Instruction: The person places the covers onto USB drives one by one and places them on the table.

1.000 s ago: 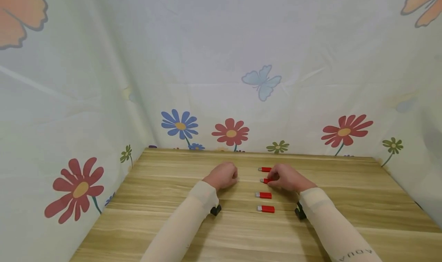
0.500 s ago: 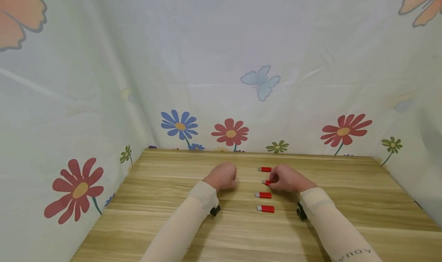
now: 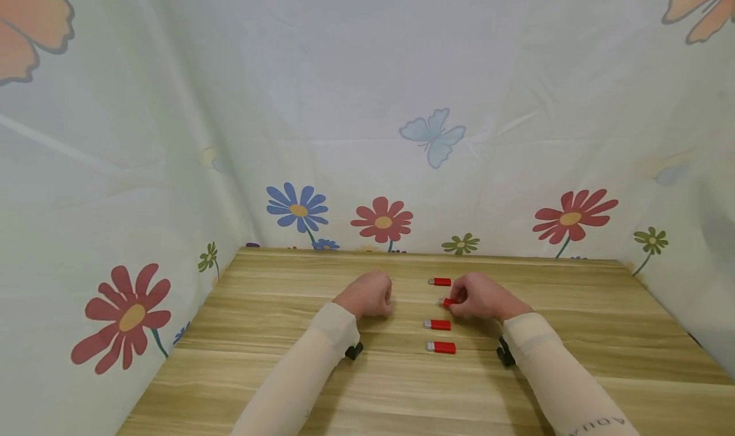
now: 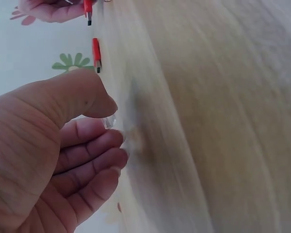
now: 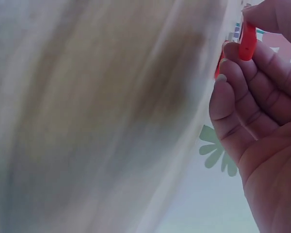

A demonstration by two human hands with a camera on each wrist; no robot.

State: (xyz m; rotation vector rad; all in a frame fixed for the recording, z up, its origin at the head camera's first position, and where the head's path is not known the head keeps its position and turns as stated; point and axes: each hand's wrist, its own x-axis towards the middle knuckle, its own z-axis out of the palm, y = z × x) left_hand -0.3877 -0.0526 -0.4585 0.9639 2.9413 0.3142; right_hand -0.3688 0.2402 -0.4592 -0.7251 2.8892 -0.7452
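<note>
In the head view my right hand (image 3: 483,295) pinches a red USB stick (image 3: 447,302) with a metal plug pointing left. The right wrist view has this USB stick (image 5: 248,44) between thumb and fingertips, close over the wooden table. My left hand (image 3: 366,294) is to the left, its fingers curled above the tabletop. Seen from the left wrist, the left hand (image 4: 63,145) pinches a small clear plastic piece (image 4: 109,121) between thumb and forefinger; most of it is covered by the fingertips, and I cannot tell its kind.
Behind the held stick lies another red USB stick (image 3: 440,282). Two more lie in front, a nearer USB stick (image 3: 441,347) and a middle USB stick (image 3: 438,325). A flower-printed curtain (image 3: 344,168) surrounds the wooden table (image 3: 275,295) at the back and sides.
My right hand has shifted slightly right, carrying the pinched USB stick with it. The left hand has drifted slightly left. The other USB sticks stay put.
</note>
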